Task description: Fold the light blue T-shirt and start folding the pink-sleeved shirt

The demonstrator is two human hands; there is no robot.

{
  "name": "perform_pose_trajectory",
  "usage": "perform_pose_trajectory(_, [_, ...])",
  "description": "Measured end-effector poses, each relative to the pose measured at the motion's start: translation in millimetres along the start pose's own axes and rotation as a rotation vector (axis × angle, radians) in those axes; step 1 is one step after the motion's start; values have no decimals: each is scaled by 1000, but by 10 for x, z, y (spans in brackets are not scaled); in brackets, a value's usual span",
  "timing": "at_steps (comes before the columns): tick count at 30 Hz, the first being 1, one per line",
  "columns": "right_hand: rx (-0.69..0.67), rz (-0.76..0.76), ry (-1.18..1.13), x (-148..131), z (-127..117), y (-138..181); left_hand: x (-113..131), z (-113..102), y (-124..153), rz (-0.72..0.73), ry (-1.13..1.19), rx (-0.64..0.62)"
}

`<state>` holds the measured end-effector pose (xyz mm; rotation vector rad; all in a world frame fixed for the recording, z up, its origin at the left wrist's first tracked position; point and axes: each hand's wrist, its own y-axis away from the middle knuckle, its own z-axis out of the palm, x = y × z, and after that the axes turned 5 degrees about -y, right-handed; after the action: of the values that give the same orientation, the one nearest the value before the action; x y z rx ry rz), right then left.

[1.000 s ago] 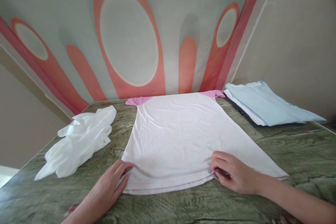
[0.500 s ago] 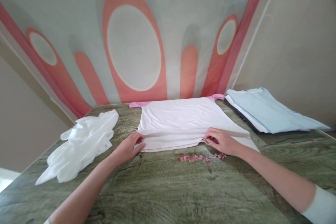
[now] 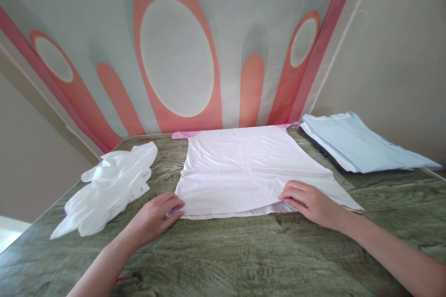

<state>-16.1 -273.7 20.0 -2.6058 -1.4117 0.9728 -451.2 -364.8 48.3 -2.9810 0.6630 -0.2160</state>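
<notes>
A white T-shirt point(image 3: 240, 162) with pink sleeves lies spread on the wood-patterned table, its hem toward me. My left hand point(image 3: 158, 211) pinches the near left corner of the hem. Farther right along the same edge, my right hand point(image 3: 310, 202) is closed on the upper layer, lifting it slightly so that the lower layer shows beneath. A crease runs across the shirt above both hands. Its far end and pink sleeves reach the table's back edge.
A crumpled white garment point(image 3: 111, 185) lies on the left of the table point(image 3: 223, 260). At the right back is a stack of folded clothes point(image 3: 362, 144), light blue on top. Behind the table hangs a grey and coral patterned cloth point(image 3: 230, 18).
Both hands have drawn the hem toward me, so the bunched near part is flatter and covers the red flower print on the table. My right hand has moved slightly rightward.
</notes>
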Motion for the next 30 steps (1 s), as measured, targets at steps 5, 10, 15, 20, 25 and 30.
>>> perform_pose_trajectory(5, [-43,-18,11,-44,-12,54,45,-67,34,16,-26,-71])
perform_pose_trajectory(10, [-85,-31,33,-114,-3,109,108,-116,90,10,-48,-122])
perform_pose_trajectory(15, [-97,-30,11,-187,-44,151,160,-137,154,-34,-18,-149])
perform_pose_trajectory(20, [-146,-7,-15,-260,-100,170,208,-122,219,-84,4,-184])
perform_pose_trajectory(25, [-191,3,-10,-296,-88,153,262,-109,275,-98,8,-191])
perform_pose_trajectory(30, [-176,59,29,-214,28,178,302,-84,268,-97,36,-158])
